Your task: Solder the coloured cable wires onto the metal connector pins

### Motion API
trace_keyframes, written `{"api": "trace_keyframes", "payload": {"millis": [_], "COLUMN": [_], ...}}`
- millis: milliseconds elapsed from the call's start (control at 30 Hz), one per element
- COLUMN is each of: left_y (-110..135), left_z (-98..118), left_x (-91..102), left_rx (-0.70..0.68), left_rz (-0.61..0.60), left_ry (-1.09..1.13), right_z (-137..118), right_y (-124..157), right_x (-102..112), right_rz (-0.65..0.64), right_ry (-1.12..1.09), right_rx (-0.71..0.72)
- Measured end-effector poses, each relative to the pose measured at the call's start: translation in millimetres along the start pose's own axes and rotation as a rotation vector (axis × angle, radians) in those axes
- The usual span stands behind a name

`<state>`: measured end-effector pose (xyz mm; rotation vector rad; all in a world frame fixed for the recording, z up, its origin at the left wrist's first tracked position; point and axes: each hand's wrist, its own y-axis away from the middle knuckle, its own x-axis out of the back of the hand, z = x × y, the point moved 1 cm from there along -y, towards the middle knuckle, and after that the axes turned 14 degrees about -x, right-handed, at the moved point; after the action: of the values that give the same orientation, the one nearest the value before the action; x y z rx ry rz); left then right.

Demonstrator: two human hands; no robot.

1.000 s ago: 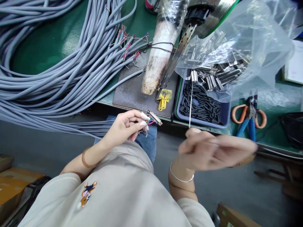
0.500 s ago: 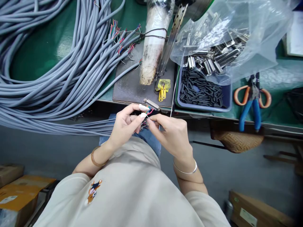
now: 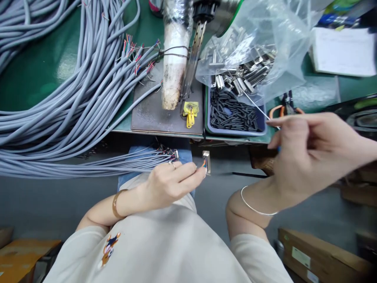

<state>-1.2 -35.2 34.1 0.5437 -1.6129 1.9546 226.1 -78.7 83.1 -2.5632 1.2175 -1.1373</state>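
My left hand (image 3: 176,182) is closed, thumb and finger pinching the coloured wires of a metal multi-pin connector (image 3: 207,162), which sticks out beyond the fingertips. Over my lap, a bundle of grey cables (image 3: 141,159) ends in more wired connectors (image 3: 172,152) just above that hand. My right hand (image 3: 306,157) is raised at the right, thumb and finger closed on a thin whitish wire (image 3: 257,107) that runs up toward the plastic bag. Partly hidden behind it are cutting pliers with orange finger loops (image 3: 275,111).
Grey cables (image 3: 97,74) cover the bench's left. A white-wrapped soiled tool (image 3: 173,67) points down over a dark board (image 3: 147,114) with a yellow clip (image 3: 191,114). A blue tray (image 3: 235,131) holds black tubing pieces beneath a plastic bag (image 3: 282,59) of connectors. Paper (image 3: 343,51) lies far right.
My hands have parted. The right has swung far right and up with the thin wire, and the left has turned the connector upright, slightly lower. The view has shifted right.
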Motion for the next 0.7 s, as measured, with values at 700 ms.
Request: {"api": "trace_keyframes", "payload": {"millis": [700], "left_y": [26.0], "left_z": [-42.6], "left_x": [-12.1], "left_rx": [0.999], "left_rz": [0.191], "left_ry": [0.804], "right_z": [56.1], "right_y": [-88.0], "right_x": [-50.5], "right_rz": [-0.453], "right_ry": [0.590], "right_rx": [-0.011]}}
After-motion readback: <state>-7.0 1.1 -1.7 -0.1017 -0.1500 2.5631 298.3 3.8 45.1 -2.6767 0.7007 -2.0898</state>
